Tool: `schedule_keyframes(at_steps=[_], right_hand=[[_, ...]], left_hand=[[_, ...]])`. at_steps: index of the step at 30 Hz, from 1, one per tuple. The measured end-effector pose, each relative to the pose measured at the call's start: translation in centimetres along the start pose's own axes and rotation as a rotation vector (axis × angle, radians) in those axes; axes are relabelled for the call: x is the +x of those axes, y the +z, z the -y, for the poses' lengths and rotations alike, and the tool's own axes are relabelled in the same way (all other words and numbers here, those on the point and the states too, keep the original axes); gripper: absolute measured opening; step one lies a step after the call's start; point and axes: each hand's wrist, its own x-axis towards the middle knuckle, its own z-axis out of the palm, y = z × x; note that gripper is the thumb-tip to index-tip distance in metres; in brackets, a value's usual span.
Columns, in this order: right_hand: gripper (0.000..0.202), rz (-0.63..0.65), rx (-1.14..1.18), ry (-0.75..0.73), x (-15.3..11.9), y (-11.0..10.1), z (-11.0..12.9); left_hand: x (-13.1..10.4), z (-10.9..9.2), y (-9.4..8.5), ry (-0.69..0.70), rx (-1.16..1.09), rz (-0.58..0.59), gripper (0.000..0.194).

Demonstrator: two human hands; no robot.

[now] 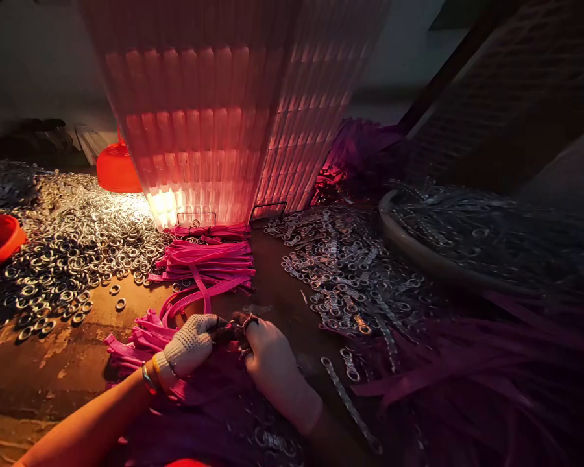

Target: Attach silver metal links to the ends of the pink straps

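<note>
Toward the near edge of the table [63,366], the two hands meet over a bundle of pink straps [139,340]. Left hand [189,344]: pale dotted glove, dark coverings at the fingertips, thumb and fingers drawn close. Right hand [275,370]: fingers likewise bunched, tips at or just beside those of the left. What lies between them is too dark and small to identify; a grip cannot be confirmed.

Farther from the near edge, a stack of pink straps [209,259] lies at the foot of a ribbed translucent panel [194,130]. Toward the table's left edge, a heap of metal rings [87,240] spreads beneath a lit red lamp [118,170]. Right of the stack lie linked metal pieces [340,259], just beside a loaded basin [389,227].
</note>
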Motion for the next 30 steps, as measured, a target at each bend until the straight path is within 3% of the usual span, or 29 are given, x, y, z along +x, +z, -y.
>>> schedule_keyframes(at_steps=[3,6,13,17,19,21,24,25,28,30], right_hand=[[0.038,0.161,0.015,-0.035,0.6,-1.3,0.2],[0.037,0.312,-0.068,0.007,1.1,-2.3,0.5],[0.017,0.344,-0.233,-0.241,1.3,-2.8,1.3],[0.013,0.372,-0.203,-0.293,0.7,-3.7,1.5],[0.014,0.373,-0.171,-0.274,0.0,-4.3,1.2],[0.014,0.381,-0.135,-0.27,-0.5,-5.0,0.2],[0.017,0.389,-0.075,-0.262,0.6,-5.9,-3.1],[0.016,0.376,-0.072,-0.2,1.7,-6.0,-4.6],[0.021,0.282,-0.174,0.199,5.9,-5.6,-9.6],[0.027,0.235,-0.242,0.353,8.9,-4.5,-12.4]], left_hand=[[-0.3,-0.5,-0.3,0.04,0.09,-0.006,0.025],[-0.4,-0.6,-0.3,0.095,0.176,-0.015,0.02],[0.0,-0.1,-0.4,0.164,0.365,-0.021,0.015],[-1.9,-1.7,-2.4,0.143,0.48,0.039,0.016],[-3.4,-2.5,-4.0,0.157,0.478,-0.019,0.014],[-4.8,-3.1,-5.3,0.138,0.349,-0.152,0.01],[-5.8,-3.5,-5.8,-0.035,-0.022,-0.222,0.036],[-5.8,-3.5,-5.5,-0.106,-0.179,-0.202,0.041],[-4.5,-3.2,-3.8,-0.303,-0.644,-0.155,0.042],[-3.1,-3.1,-2.4,-0.411,-0.866,-0.128,0.04]])
